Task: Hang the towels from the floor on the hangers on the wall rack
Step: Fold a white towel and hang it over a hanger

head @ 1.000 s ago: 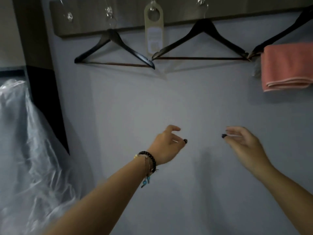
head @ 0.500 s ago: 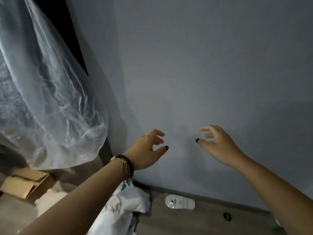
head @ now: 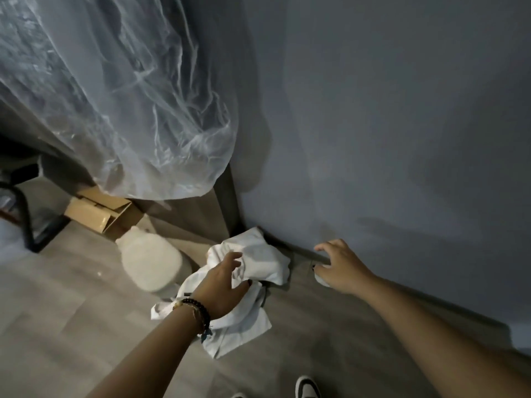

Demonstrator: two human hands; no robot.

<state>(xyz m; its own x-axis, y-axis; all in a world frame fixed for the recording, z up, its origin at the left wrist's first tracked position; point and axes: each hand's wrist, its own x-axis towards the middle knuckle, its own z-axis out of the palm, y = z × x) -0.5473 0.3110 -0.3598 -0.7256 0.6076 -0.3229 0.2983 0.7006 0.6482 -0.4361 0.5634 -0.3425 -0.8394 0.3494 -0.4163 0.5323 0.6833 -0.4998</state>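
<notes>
1. We see a dim, bluish-grey room with little contrast.
2. Soft shadows fall across the wall [head: 388, 124].
3. The plastic sheet [head: 120, 90] catches faint glare.
4. Straight lines bow toward the frame's edges; the white container [head: 150, 261] looks blurred.

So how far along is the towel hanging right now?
Nothing hung can be seen; the rack is out of view. In hand: the left hand is open over the crumpled white towel on the floor, not gripping yet. The right hand hovers empty. Lifting and hanging remain.
</notes>
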